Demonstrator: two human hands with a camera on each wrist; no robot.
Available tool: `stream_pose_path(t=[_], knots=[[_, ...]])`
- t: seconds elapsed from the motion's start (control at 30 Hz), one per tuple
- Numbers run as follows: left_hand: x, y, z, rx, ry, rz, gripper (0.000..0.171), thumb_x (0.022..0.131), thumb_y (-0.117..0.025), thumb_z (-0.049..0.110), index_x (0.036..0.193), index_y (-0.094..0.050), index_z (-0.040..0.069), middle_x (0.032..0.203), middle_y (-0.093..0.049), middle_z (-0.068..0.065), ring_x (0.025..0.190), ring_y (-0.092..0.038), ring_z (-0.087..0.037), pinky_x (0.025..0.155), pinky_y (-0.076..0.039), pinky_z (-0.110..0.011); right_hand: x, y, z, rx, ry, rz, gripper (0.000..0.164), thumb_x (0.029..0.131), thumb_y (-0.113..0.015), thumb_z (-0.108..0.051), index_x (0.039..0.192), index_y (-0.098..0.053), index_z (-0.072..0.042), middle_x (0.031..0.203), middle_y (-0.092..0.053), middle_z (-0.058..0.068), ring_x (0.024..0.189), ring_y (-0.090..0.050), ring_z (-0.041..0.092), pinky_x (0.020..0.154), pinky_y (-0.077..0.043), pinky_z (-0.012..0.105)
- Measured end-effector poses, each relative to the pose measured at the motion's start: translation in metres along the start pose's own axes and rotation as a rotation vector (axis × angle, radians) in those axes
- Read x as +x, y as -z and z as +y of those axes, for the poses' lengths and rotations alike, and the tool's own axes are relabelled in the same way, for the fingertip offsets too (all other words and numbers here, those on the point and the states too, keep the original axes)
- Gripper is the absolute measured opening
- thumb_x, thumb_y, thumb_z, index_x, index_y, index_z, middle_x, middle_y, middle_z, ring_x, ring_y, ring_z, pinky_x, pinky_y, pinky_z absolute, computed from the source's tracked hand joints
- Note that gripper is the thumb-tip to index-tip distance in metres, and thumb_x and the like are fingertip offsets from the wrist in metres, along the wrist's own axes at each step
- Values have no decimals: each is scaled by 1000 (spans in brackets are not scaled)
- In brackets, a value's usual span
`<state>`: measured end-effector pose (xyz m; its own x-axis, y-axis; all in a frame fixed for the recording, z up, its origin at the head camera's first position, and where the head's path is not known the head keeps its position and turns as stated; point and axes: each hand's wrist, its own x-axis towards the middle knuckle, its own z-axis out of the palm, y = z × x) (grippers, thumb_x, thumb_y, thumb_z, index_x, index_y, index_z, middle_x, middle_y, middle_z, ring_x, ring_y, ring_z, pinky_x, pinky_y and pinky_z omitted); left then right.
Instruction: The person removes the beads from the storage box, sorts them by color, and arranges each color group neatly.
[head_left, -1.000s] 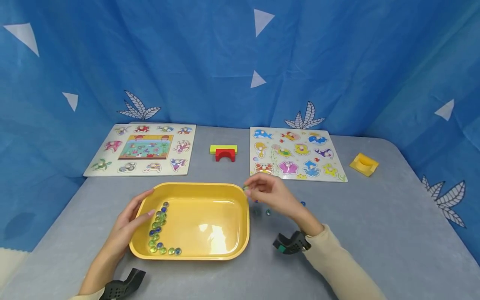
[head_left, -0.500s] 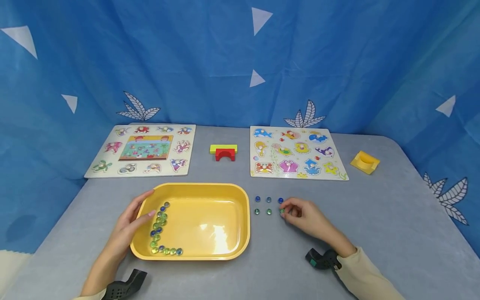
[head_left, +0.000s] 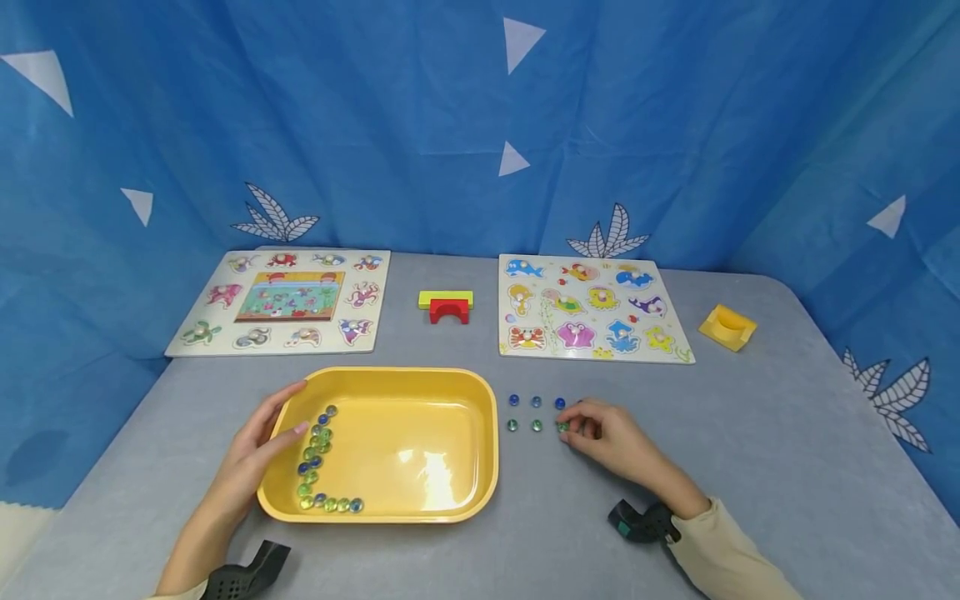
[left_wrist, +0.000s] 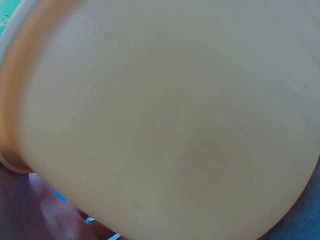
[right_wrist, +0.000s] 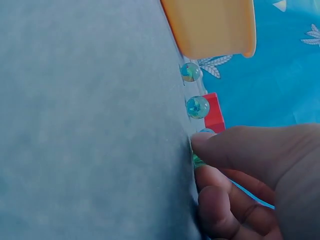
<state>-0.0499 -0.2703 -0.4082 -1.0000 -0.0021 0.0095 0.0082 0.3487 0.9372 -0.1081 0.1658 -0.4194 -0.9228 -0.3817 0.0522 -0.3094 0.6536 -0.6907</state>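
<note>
My left hand [head_left: 242,462] grips the left wall of a yellow tray [head_left: 405,429], thumb over the rim on the inside. Green and blue glass marbles [head_left: 310,453] lie along the tray's left side and front left corner. To the right of the tray, my right hand [head_left: 618,446] pinches a green marble [head_left: 562,427] at the table surface. That marble stands at the right end of a near row with two green marbles [head_left: 536,426]. Behind it runs a row of blue marbles [head_left: 513,400]. In the right wrist view, thumb and fingers partly hide the green marble [right_wrist: 198,160].
Two puzzle boards with sea animals stand behind, a left board [head_left: 360,333] and a right board [head_left: 551,350]. Between them are a red arch block [head_left: 450,307] and a yellow-green block [head_left: 426,299]. A yellow block [head_left: 727,327] lies at the right. Blue cloth [head_left: 420,125] backs the table.
My right hand has moved from the tray's right rim rightward and nearer, bringing the green marble down to the end of the near row. My left hand stays on the tray.
</note>
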Motion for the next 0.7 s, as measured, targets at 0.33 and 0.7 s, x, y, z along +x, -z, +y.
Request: stream_pose_path(t=[0.33,0.7], knots=[[0,0,1,16,21,12,53,93,-49,21,142,-27,21,146,-27,0,114,-30,13,83,-34,0,-4,20,-5,79,-52,-127,26,82,-66,-21,106,-63,-12,81,-60,-1,65,-50,4,56,-45,19],[1,-1,1,10,28,8,53,93,-49,23,141,-27,22,146,-27,-1,115,-29,12,84,-33,0,-15,27,-26,73,-78,-168,29,85,-59,-36,103,-64,-13,83,-64,-2,68,-55,4,60,-47,21]])
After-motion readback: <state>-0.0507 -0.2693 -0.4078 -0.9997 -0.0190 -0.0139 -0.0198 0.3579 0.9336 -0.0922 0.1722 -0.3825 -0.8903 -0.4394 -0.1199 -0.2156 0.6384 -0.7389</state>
